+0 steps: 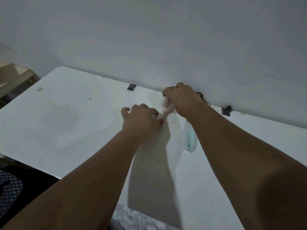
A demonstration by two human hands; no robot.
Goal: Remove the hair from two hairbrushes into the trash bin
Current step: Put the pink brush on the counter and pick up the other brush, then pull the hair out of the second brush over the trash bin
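A pink-white hairbrush (166, 104) is held over the white table (66, 117) near the wall. My left hand (141, 120) grips its handle. My right hand (182, 98) covers the bristle head with fingers curled down on it; a dark tuft of hair (203, 97) shows past its knuckles. A second, light blue hairbrush (190, 141) lies on the table, partly hidden under my right forearm. No trash bin is in view.
Two black clips (131, 87) (226, 110) sit at the table's back edge against the wall. A wooden piece of furniture (15, 77) stands at the left. A patterned dark object (10, 191) lies below the table's left edge.
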